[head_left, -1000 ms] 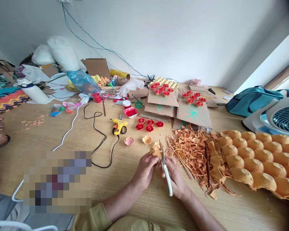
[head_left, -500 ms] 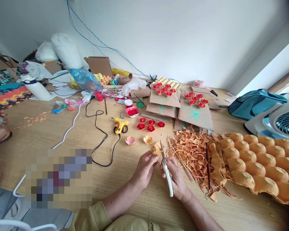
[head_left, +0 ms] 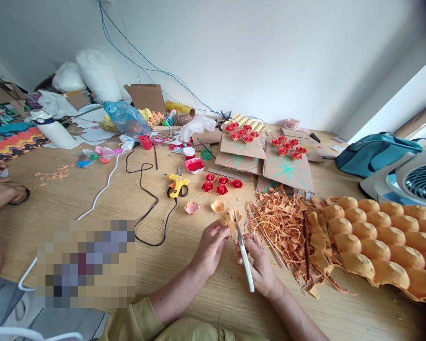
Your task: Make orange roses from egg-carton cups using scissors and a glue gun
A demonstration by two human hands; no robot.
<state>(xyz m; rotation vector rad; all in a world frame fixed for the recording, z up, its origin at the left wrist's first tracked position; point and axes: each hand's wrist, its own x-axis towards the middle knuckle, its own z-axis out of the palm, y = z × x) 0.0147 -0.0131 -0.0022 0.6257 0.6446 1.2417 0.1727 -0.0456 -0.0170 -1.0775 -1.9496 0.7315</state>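
Note:
Pinched in my left hand [head_left: 212, 246] is an orange egg-carton cup [head_left: 227, 219], held up above the table. My right hand [head_left: 258, 265] grips white-handled scissors [head_left: 246, 265], whose blades point up and touch or pass just beside the cup's right edge. Beyond my hands lie a pale orange petal cup [head_left: 218, 206] and a pinkish one [head_left: 192, 208]. Several red paper roses [head_left: 222, 189] stand behind them. To the right of the scissors spreads a heap of orange carton scraps [head_left: 284, 227].
Orange egg trays [head_left: 390, 237] fill the right side, near a white fan [head_left: 412, 180] and a teal bag [head_left: 372, 154]. A yellow glue gun [head_left: 178, 184] with its black cord lies left of centre, near a red paint dish [head_left: 195, 165]. Another person's hand [head_left: 7, 192] rests at far left.
The cup has turned a little in my left hand, and the scissors have shifted slightly left against its edge. The other person's hand at far left has moved slightly.

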